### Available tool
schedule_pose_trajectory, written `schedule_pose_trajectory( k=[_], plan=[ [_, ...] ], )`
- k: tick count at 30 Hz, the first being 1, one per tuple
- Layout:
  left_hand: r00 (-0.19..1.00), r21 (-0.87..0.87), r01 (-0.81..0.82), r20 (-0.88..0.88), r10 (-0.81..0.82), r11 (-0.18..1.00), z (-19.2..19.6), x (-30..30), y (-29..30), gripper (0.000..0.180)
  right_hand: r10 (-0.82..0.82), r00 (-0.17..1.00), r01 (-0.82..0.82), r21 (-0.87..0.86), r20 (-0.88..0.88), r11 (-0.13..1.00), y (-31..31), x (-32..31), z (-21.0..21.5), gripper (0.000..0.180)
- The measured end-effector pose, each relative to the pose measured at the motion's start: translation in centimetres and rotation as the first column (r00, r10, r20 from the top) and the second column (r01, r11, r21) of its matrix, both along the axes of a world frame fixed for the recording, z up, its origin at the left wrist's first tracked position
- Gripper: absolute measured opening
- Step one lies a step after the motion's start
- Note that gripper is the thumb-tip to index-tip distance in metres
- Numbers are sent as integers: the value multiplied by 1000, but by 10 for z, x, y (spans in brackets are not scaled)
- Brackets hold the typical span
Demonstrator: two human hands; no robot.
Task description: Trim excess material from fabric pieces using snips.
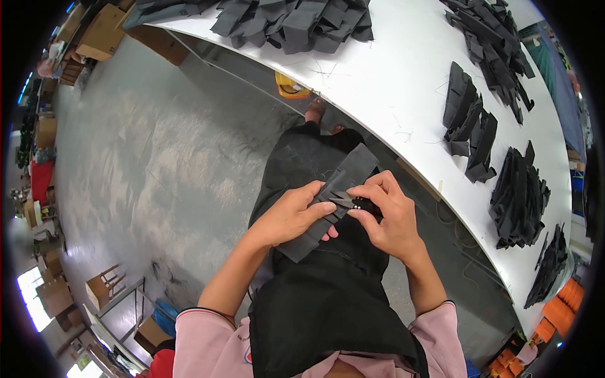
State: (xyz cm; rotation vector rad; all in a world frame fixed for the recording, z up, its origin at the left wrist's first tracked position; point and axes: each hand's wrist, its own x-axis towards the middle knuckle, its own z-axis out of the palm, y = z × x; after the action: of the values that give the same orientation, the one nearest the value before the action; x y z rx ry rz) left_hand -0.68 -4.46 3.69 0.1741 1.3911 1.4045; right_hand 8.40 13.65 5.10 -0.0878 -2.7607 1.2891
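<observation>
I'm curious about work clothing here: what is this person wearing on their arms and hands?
Both hands, the left hand and the right hand, are bare, with no gloves. The forearms are uncovered too. Pink sleeves with dark-edged cuffs are pushed up toward the elbows. No watch or bracelet shows.

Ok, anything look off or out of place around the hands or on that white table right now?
Nothing looks damaged or spilled. Loose thread scraps litter the white table between the dark fabric piles. The left hand grips a dark fabric strip while the right hand holds small snips against it.
</observation>
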Motion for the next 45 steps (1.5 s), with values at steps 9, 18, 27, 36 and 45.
schedule_pose_trajectory(
  k=[9,18,27,36,45],
  plan=[
    [992,31,128,-10,-128,991,5,-3,-2,17,242,969,-246,-137,-41,960,16,-17,-6,25],
    [983,-16,185,-15,-185,983,1,-6,-3,24,161,985,-166,-97,-57,981,20,-8,-5,24],
    [950,-40,295,-97,-297,955,0,-7,-3,19,353,935,-351,-70,25,934,28,-23,-3,31],
    [934,58,345,79,-349,937,0,-11,-4,24,393,916,-396,-26,-76,918,30,-24,-8,28],
    [933,131,306,157,-324,943,-1,-8,-6,25,416,905,-418,-2,-84,908,30,-23,-6,27]
  ],
)
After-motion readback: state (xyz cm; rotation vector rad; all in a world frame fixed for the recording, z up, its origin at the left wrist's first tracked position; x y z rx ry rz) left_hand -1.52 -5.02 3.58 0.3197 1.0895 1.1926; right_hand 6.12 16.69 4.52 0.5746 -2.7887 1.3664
